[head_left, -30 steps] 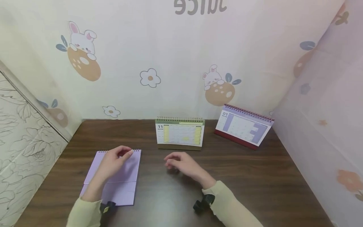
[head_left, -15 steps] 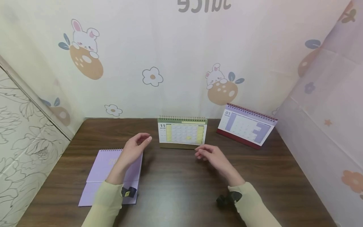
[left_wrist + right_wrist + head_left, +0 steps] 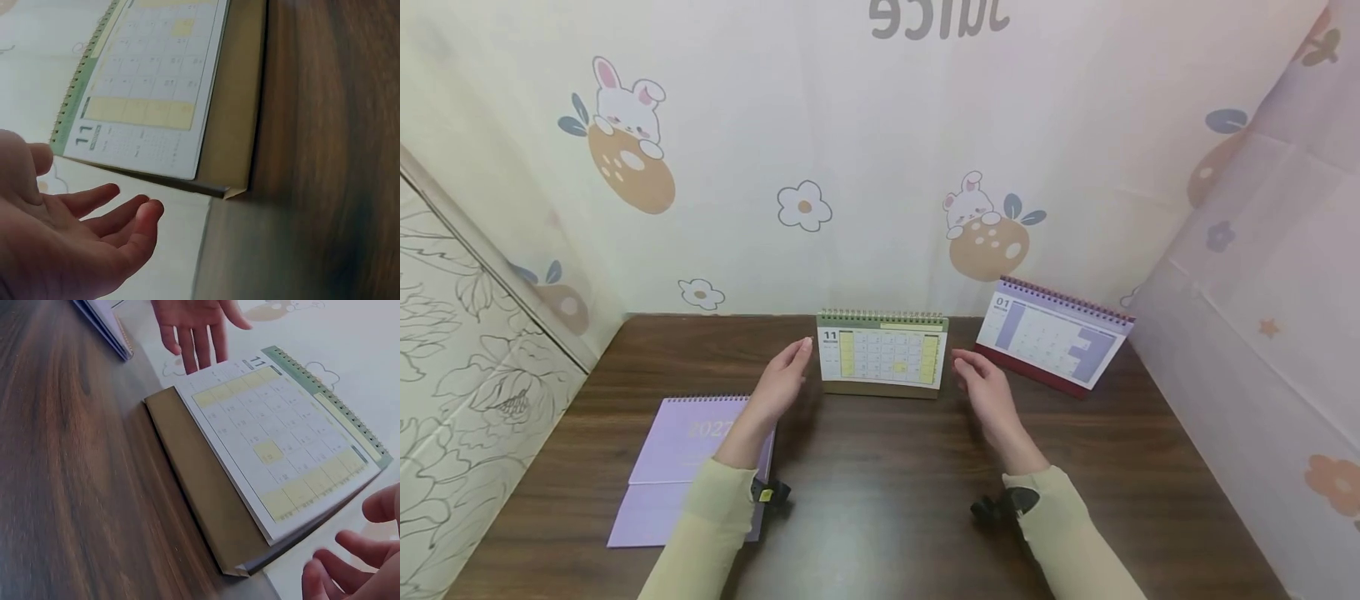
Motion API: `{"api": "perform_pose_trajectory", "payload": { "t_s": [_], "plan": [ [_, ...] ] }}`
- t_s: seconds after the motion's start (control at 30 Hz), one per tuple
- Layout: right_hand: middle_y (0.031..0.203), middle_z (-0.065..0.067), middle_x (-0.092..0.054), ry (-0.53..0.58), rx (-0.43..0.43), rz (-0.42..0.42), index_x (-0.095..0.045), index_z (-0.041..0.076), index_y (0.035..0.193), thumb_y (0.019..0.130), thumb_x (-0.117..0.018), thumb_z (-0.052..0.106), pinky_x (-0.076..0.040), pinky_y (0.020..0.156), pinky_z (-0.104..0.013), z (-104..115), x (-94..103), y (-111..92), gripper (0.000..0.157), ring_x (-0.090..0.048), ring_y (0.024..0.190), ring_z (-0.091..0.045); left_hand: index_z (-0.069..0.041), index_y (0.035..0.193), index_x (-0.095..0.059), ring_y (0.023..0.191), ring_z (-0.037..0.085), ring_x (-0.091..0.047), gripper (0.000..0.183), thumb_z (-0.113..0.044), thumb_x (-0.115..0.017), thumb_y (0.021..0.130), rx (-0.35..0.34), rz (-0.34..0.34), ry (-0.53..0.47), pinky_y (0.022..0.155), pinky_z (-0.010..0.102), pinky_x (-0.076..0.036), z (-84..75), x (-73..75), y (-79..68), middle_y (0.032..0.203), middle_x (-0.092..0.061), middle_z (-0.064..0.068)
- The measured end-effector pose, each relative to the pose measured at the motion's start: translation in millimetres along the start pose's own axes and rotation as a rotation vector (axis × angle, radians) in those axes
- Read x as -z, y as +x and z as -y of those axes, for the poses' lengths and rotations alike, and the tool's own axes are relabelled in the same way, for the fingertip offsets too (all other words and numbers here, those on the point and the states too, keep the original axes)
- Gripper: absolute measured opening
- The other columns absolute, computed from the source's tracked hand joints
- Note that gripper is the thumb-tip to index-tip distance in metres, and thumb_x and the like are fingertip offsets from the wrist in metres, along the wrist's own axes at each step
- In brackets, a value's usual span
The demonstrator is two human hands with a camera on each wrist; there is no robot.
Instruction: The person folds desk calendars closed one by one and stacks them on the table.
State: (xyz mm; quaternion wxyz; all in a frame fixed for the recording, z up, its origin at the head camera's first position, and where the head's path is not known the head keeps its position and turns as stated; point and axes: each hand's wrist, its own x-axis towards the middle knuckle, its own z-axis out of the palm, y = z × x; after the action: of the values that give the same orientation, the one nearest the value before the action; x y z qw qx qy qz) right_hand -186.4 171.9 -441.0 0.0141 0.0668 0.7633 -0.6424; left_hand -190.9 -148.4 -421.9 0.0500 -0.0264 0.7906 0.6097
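Note:
A green-topped desk calendar [image 3: 882,354] showing 11 stands upright on its brown base at the back middle of the table. In the head view my left hand [image 3: 784,379] is beside its left edge, thumb near the spiral end. My right hand [image 3: 988,392] is off its right edge, with a small gap between. Both wrist views show relaxed, slightly bent fingers with nothing in them: the left hand [image 3: 81,231] by the calendar's end, the right hand [image 3: 362,562] by the opposite end.
A purple calendar [image 3: 655,450] lies flat at the left, partly under my left forearm. At the right back a red-based calendar [image 3: 1052,333] showing 01 stands at an angle. A patterned cloth wall [image 3: 737,150] rises behind the table [image 3: 865,500].
Both hands have moved right and forward from over the purple calendar and the table's middle. They now flank the green-topped calendar, which stays in place.

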Motion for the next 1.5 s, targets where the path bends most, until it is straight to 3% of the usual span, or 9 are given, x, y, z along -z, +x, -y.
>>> {"api": "perform_pose_trajectory", "payload": {
  "t_s": [0.17,0.53,0.77,1.0,1.17,1.5],
  "plan": [
    [0.151,-0.013,-0.042,-0.018,-0.011,0.022,-0.045,0.008,0.148,0.107,-0.045,0.034,-0.036,0.111,-0.045,0,-8.5,3,0.049,-0.043,0.135,-0.029,-0.004,0.150,-0.040,0.136,0.036,-0.043,0.065,-0.050,-0.041,0.105,0.006,-0.034,-0.063,0.109,0.051,-0.037,0.5,-7.8,1.5,0.153,-0.040,0.016],
    [0.152,-0.012,-0.041,0.046,0.013,0.041,-0.039,0.005,0.151,0.108,-0.042,0.033,-0.036,0.110,-0.045,5,-19.2,4,0.052,-0.040,0.137,-0.025,-0.006,0.147,-0.046,0.129,0.028,-0.048,0.056,-0.044,-0.042,0.106,-0.060,-0.063,-0.099,0.097,0.048,-0.044,-0.2,-20.8,6.1,0.146,-0.050,0.013],
    [0.152,-0.011,-0.042,0.056,0.011,0.030,-0.041,0.007,0.151,0.107,-0.044,0.034,-0.034,0.111,-0.047,10,-19.4,6,0.052,-0.042,0.135,-0.028,-0.007,0.147,-0.045,0.131,0.026,-0.046,0.055,-0.043,-0.042,0.107,-0.059,-0.063,-0.114,0.096,0.048,-0.044,2.4,-20.6,8.8,0.146,-0.050,0.011],
    [0.154,-0.012,-0.039,0.056,0.010,0.044,-0.038,0.006,0.152,0.107,-0.043,0.036,-0.032,0.113,-0.045,11,-20.7,5,0.055,-0.037,0.140,-0.026,-0.008,0.146,-0.047,0.117,0.030,-0.054,0.056,-0.047,-0.040,0.106,-0.058,-0.056,-0.120,0.094,0.051,-0.046,1.3,-19.3,10.6,0.126,-0.060,0.016],
    [0.155,-0.011,-0.038,0.068,0.014,0.056,-0.035,0.006,0.153,0.108,-0.043,0.036,-0.030,0.115,-0.042,11,-21.4,4,0.055,-0.035,0.142,-0.024,-0.008,0.146,-0.048,0.118,0.030,-0.056,0.060,-0.051,-0.040,0.105,-0.043,-0.047,-0.114,0.096,0.052,-0.045,-0.6,-17.6,10.0,0.127,-0.061,0.016],
    [0.155,-0.011,-0.038,0.065,0.014,0.050,-0.035,0.007,0.154,0.107,-0.043,0.038,-0.029,0.115,-0.043,11,-24.1,6,0.056,-0.035,0.141,-0.024,-0.005,0.141,-0.054,0.112,0.027,-0.059,0.057,-0.048,-0.044,0.105,-0.032,-0.053,-0.156,0.089,0.047,-0.052,-2.7,-17.3,10.1,0.119,-0.065,0.016]
  ]
}}
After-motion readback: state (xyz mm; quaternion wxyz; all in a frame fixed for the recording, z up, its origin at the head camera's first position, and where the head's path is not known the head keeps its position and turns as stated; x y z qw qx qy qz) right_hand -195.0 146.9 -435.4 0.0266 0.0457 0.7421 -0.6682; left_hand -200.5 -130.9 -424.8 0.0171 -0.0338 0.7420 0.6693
